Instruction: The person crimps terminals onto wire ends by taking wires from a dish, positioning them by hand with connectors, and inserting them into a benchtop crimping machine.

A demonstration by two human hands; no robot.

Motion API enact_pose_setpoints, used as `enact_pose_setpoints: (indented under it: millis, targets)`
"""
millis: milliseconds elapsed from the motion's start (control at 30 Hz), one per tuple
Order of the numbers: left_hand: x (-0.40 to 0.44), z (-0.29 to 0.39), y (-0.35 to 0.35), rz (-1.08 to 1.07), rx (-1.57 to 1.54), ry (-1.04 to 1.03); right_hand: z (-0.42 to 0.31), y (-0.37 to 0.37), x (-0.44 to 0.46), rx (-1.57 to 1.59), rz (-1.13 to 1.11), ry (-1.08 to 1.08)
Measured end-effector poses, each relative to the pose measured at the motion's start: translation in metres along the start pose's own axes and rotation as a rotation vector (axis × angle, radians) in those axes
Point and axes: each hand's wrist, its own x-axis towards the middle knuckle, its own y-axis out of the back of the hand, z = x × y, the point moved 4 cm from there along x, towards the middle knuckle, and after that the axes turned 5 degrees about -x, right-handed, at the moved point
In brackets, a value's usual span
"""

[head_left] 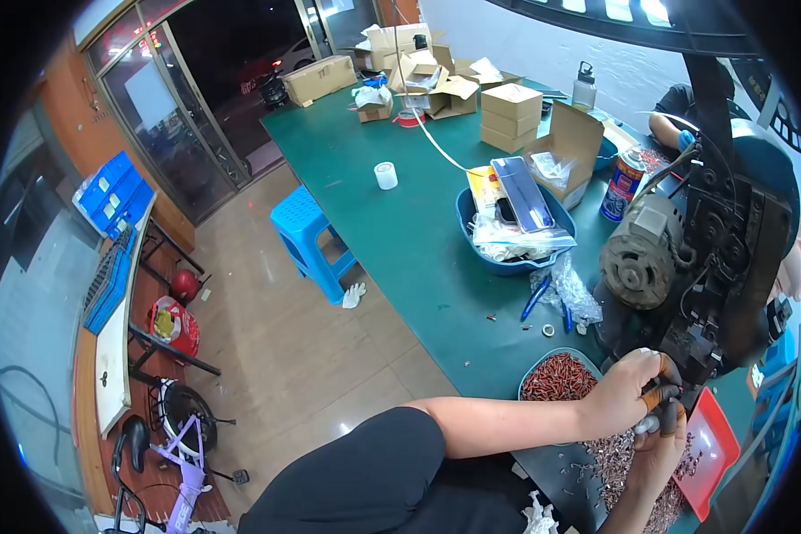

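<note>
My left hand (pixel 634 390) reaches in from the left, its fingertips pressed together at the lower part of a dark machine (pixel 685 334). Close below it, my right hand (pixel 659 449) has bent fingers that almost meet those of the left. Dark and tan coverings show on several fingertips. What either hand pinches is too small and hidden to name. Left of the hands is a bowl of small reddish-brown pieces (pixel 558 378). A heap of small metal-coloured pieces (pixel 610 454) lies beneath them, beside a red tray (pixel 710 449).
The green table (pixel 356 169) holds a blue basket (pixel 498 258) of packets, a spray can (pixel 623 185), blue-handled pliers (pixel 536 298), cardboard boxes (pixel 510 116), a tape roll (pixel 385 175) and a bottle (pixel 584 87). A blue stool (pixel 303 214) stands beside it. Another person's arm (pixel 666 129) is behind the machine.
</note>
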Motion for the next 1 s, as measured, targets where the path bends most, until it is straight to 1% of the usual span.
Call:
enact_pose_setpoints:
  millis: [133, 233, 267, 400, 467, 500, 533, 600, 633, 733, 833, 900, 933, 1000]
  targets:
    - [-0.003, 0.003, 0.0, -0.002, 0.001, -0.038, -0.002, -0.003, -0.003, 0.03, -0.051, 0.019]
    - [-0.004, 0.005, 0.002, -0.014, 0.018, -0.059, -0.002, 0.001, -0.004, -0.043, 0.041, 0.021]
    - [-0.004, 0.005, 0.002, -0.036, 0.016, -0.058, 0.0, 0.001, -0.003, -0.042, 0.033, 0.018]
    - [-0.004, 0.004, 0.002, -0.011, 0.028, -0.083, 0.012, 0.016, 0.007, -0.051, 0.035, 0.026]
    - [-0.004, 0.003, 0.0, -0.017, -0.026, -0.081, 0.011, 0.016, 0.007, -0.01, 0.043, -0.003]
    - [-0.004, 0.003, -0.001, -0.003, -0.006, -0.092, 0.01, 0.02, 0.009, -0.004, -0.054, -0.033]
    - [-0.004, 0.003, -0.001, -0.002, -0.007, -0.089, 0.014, 0.023, 0.01, -0.006, -0.053, -0.035]
    - [-0.003, 0.001, -0.002, -0.018, -0.015, -0.064, 0.018, 0.024, 0.011, 0.045, 0.023, -0.047]
    - [-0.002, 0.001, -0.002, -0.018, -0.014, -0.065, 0.018, 0.026, 0.012, 0.046, 0.022, -0.047]
    - [-0.003, 0.0, -0.003, 0.007, -0.024, -0.077, 0.021, 0.029, 0.013, 0.063, -0.023, -0.088]
    - [-0.003, -0.002, -0.004, -0.012, -0.033, -0.076, 0.018, 0.031, 0.014, 0.095, -0.048, -0.069]
    - [-0.004, -0.002, -0.005, 0.005, -0.027, -0.095, 0.015, 0.031, 0.016, 0.091, -0.14, -0.045]
    - [-0.004, -0.002, -0.004, 0.008, -0.022, -0.092, 0.013, 0.026, 0.015, 0.093, -0.145, -0.049]
    - [-0.003, -0.002, -0.005, 0.006, -0.036, -0.1, 0.01, 0.022, 0.012, 0.014, 0.017, -0.034]
